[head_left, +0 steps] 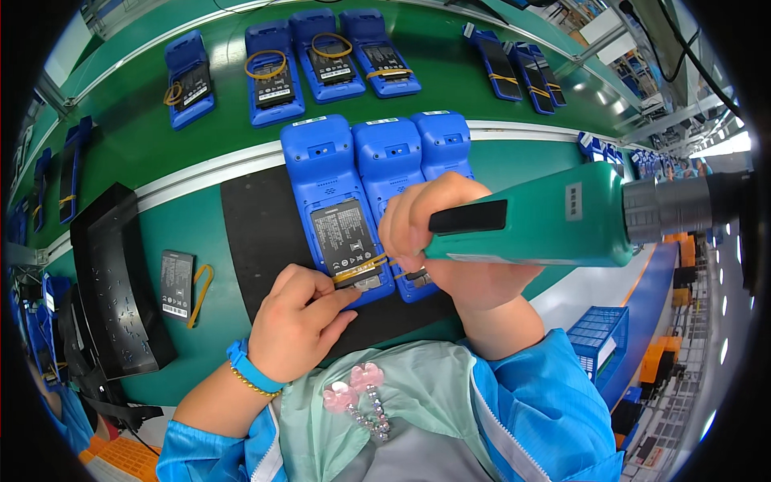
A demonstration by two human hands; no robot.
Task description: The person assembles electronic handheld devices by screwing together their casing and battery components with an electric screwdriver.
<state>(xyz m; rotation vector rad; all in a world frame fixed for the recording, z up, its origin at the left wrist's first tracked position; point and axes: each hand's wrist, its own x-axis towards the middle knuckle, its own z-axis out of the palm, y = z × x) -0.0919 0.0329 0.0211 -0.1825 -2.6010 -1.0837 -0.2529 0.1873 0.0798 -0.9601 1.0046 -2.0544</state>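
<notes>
In my right hand [438,229] is a green electric screwdriver [546,213] with a black lever and grey collar, its tip hidden behind my fingers. Three blue handheld terminals lie face down side by side before me. My left hand [301,321] has its fingers bent and pressed at the lower edge of the leftmost terminal [324,165]. This terminal shows a black battery [341,233] with a yellow rubber band [359,269] across its lower part. The middle terminal [388,153] is partly covered by my right hand, as is the right terminal [443,136].
A loose battery [177,283] and a rubber band [201,296] lie left on the green bench, beside a black tray [120,297] holding small screws. Beyond a metal rail [209,181], more blue terminals [273,76] stand on a green surface. A blue basket [598,333] is at right.
</notes>
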